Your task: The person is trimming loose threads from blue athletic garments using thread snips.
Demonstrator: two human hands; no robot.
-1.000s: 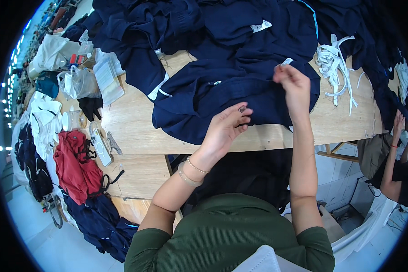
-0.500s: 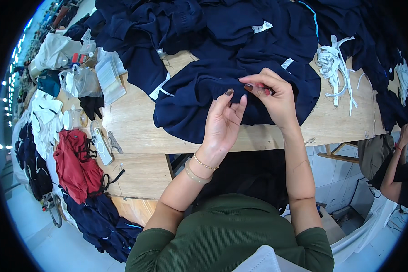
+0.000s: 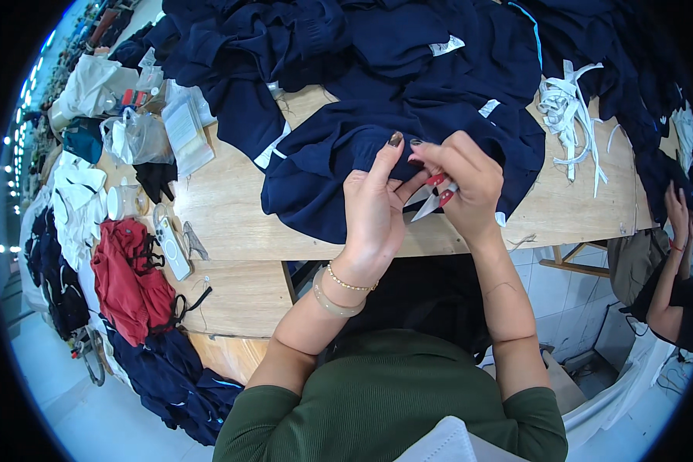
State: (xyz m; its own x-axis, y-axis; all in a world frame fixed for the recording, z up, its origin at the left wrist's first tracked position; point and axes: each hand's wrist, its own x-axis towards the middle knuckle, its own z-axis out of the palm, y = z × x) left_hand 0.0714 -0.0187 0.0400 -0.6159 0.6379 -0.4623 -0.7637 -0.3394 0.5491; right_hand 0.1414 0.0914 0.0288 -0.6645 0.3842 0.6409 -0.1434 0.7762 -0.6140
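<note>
A navy blue garment lies bunched near the table's front edge, with a gathered part under my fingertips. My right hand is closed around small thread snips with red grips and pale blades. The blades are spread and point down and left, over the cloth. Close beside them is my left hand, palm turned up, its thumb stretched away from the fingers. The left fingers reach toward the snips, and their tips are partly hidden; I see nothing held between thumb and fingers.
More navy garments with white labels cover the table's far side. White strips lie in a tangle at right. Left are a red garment, a phone, plastic bags and a cup. Another person's hand shows far right.
The snips have turned into view, blades now spread below my right fingers. My left thumb has risen and its fingers have moved toward the snips. The other person's hand has moved up.
</note>
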